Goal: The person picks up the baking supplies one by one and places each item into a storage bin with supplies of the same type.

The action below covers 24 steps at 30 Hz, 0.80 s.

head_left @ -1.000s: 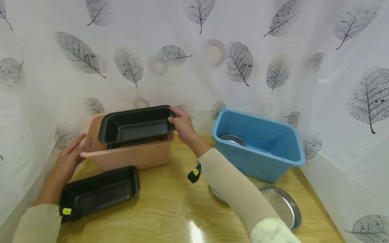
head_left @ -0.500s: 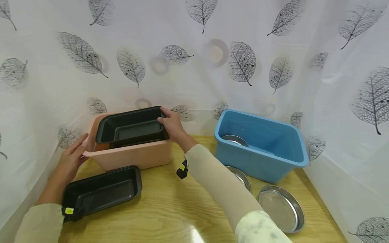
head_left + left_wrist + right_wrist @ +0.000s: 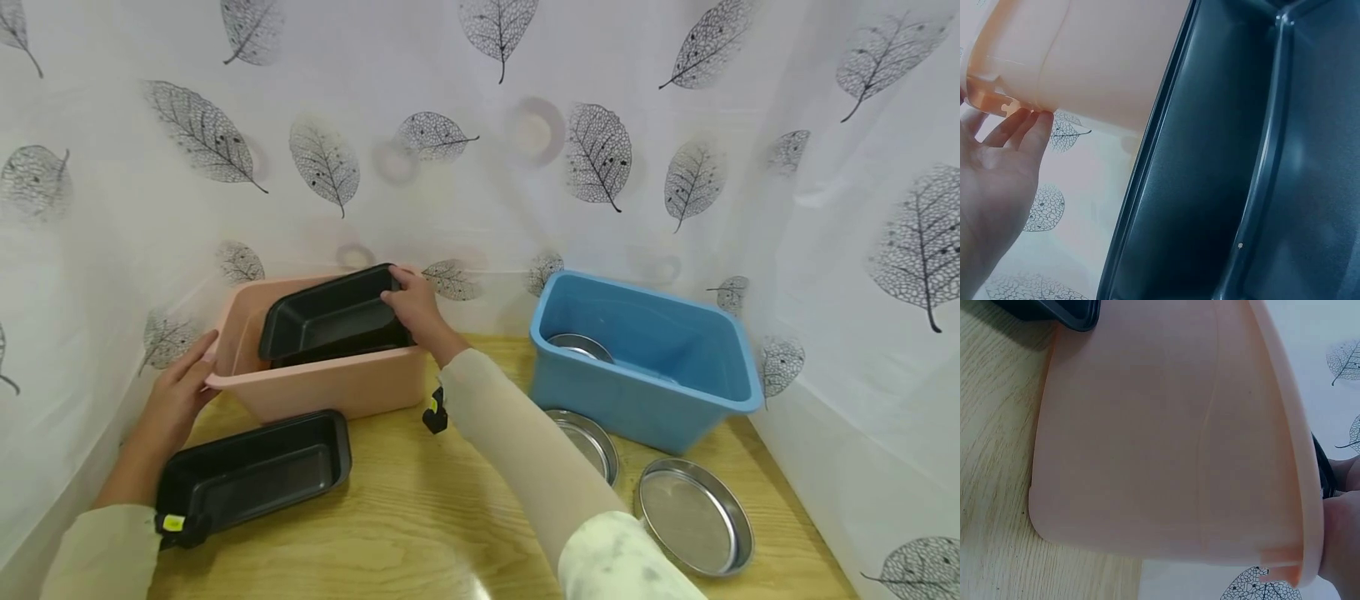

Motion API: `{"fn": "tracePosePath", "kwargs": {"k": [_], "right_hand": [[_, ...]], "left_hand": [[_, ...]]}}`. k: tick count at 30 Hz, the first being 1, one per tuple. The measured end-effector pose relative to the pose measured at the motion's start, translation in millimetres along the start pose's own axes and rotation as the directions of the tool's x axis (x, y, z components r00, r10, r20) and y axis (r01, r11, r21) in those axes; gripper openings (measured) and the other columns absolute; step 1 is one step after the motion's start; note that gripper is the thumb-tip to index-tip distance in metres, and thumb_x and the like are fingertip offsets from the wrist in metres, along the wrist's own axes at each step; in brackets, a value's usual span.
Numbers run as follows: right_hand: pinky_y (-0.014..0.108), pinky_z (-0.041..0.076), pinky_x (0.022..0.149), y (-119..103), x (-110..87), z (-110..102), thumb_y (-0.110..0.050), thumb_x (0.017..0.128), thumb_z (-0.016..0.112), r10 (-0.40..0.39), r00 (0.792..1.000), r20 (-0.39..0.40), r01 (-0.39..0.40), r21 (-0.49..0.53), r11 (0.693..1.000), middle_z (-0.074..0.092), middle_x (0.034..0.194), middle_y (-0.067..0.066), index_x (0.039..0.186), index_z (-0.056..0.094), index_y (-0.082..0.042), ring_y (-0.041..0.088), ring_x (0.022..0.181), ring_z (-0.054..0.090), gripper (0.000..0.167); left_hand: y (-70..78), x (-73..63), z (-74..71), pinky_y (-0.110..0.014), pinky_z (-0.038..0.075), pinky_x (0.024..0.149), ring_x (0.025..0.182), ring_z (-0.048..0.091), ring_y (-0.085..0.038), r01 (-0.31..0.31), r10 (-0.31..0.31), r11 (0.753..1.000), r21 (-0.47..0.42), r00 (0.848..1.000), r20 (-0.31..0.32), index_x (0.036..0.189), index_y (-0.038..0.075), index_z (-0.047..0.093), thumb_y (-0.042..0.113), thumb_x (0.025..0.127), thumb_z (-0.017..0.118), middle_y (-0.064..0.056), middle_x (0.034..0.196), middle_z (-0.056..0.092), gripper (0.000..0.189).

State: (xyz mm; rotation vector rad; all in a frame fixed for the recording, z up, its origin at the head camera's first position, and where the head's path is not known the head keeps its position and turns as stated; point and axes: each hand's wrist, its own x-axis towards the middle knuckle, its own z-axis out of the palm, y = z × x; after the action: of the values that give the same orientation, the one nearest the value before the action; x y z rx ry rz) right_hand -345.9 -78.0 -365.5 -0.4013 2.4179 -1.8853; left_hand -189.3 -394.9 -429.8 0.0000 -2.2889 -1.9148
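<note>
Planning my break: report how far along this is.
Seemingly packed: one round tin in the blue bin. In hand: a tilted black pan, held by the right grip partly inside the pink bin, whose rim the left grip touches. Probably left: another black pan and two round tins on the table.

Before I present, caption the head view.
Right hand holds a tilted black pan partly inside the pink bin; left hand holds the rim.

Smooth, satiny plastic on the pink bin point(image 3: 345, 390), smooth too on the blue bin point(image 3: 611, 402), and the topmost black pan point(image 3: 327, 321) looks like coated metal, faintly glossy! Shiny metal on the round tins point(image 3: 688, 517), glossy wood grain across the tabletop point(image 3: 390, 508).
</note>
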Motion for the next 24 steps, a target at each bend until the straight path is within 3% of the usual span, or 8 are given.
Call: {"fn": "tracePosePath", "kwargs": {"k": [4, 8, 11, 15, 24], "right_hand": [[0.034, 0.05, 0.099, 0.9, 1.0, 3.5, -0.004, 0.097, 0.063, 0.036, 0.999, 0.007, -0.035, -0.034, 0.999, 0.041, 0.158, 0.003, 0.15, 0.049, -0.013, 0.025, 0.141, 0.045, 0.056], [0.033, 0.05, 0.088, 2.6, 1.6, 5.3, -0.006, 0.098, 0.064, 0.067, 0.997, 0.031, -0.065, -0.065, 0.996, 0.039, 0.161, 0.004, 0.151, 0.049, -0.017, 0.025, 0.131, 0.054, 0.056], [0.035, 0.053, 0.096, 2.3, 1.2, 6.3, -0.008, 0.098, 0.065, 0.077, 0.996, 0.05, -0.072, -0.088, 0.994, 0.042, 0.159, 0.005, 0.151, 0.049, -0.018, 0.026, 0.129, 0.057, 0.056], [0.041, 0.048, 0.108, 2.8, 0.9, 7.5, -0.01, 0.097, 0.067, 0.085, 0.994, 0.063, -0.078, -0.111, 0.991, 0.046, 0.156, 0.005, 0.15, 0.05, -0.016, 0.026, 0.138, 0.05, 0.056], [0.044, 0.042, 0.114, 4.0, -2.1, 7.5, -0.007, 0.097, 0.066, 0.065, 0.988, 0.141, -0.054, -0.08, 0.995, 0.049, 0.154, 0.012, 0.148, 0.05, -0.002, 0.029, 0.143, 0.044, 0.054]], "left_hand": [[-1.0, -0.3, -0.7, -0.002, 0.046, 0.082, 0.153, 0.017, -0.018, -0.011, 0.012, 0.997, -0.083, 1.0, 0.01, 0.163, 0.022, 0.016, 0.032, 0.11, 0.041, -0.001, 0.171, 0.0, 0.059], [-1.9, 0.3, -1.9, -0.002, 0.047, 0.083, 0.151, 0.023, -0.013, -0.023, 0.025, 0.994, -0.104, 1.0, 0.019, 0.163, 0.022, 0.016, 0.031, 0.11, 0.041, -0.001, 0.171, -0.001, 0.059], [-2.0, 0.3, -2.7, -0.003, 0.047, 0.084, 0.146, 0.03, -0.008, -0.035, 0.037, 0.994, -0.107, 0.999, 0.021, 0.163, 0.021, 0.016, 0.031, 0.11, 0.041, -0.002, 0.171, 0.0, 0.059], [-2.0, -0.5, -2.8, -0.003, 0.047, 0.085, 0.142, 0.034, -0.004, -0.041, 0.044, 0.992, -0.116, 0.999, 0.021, 0.163, 0.021, 0.017, 0.03, 0.11, 0.041, -0.004, 0.171, 0.001, 0.059], [-2.0, -0.5, -0.7, -0.001, 0.045, 0.082, 0.153, 0.017, -0.022, -0.022, 0.022, 0.998, -0.051, 1.0, -0.001, 0.163, 0.021, 0.015, 0.034, 0.11, 0.04, -0.003, 0.171, -0.001, 0.061]]}}
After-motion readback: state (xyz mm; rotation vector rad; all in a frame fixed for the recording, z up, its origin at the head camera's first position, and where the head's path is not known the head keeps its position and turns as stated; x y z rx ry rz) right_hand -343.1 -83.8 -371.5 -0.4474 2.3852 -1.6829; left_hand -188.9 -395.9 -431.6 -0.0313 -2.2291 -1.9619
